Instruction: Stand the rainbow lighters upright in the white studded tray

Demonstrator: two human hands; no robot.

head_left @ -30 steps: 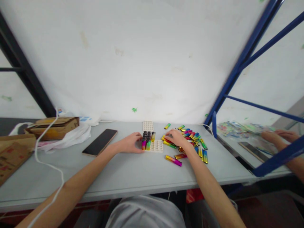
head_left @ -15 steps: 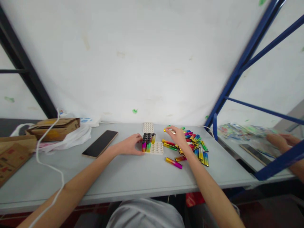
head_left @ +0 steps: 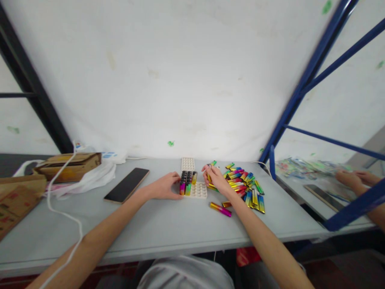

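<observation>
A white tray (head_left: 199,191) with round holes lies mid-table; several colourful lighters (head_left: 187,179) with black tops stand in its left part. My left hand (head_left: 165,187) rests against the tray's left side, fingers curled on it. My right hand (head_left: 215,178) is just right of the tray, fingers pinched on a green-yellow lighter (head_left: 212,163) held up above the table. A pile of loose lighters (head_left: 245,185) lies to the right of that hand. One pink-yellow lighter (head_left: 220,209) lies alone in front.
A second white tray (head_left: 187,163) lies behind the first. A phone (head_left: 127,185) lies left of my hand, then a white bag (head_left: 87,178), cardboard boxes (head_left: 66,165) and a white cable (head_left: 63,212). Blue frame bars (head_left: 296,96) stand right; another person's hands (head_left: 351,179) work beyond them.
My right hand went from the pile to the far lighter, picked it up and brought it left toward the tray. My left hand stayed at the tray.
</observation>
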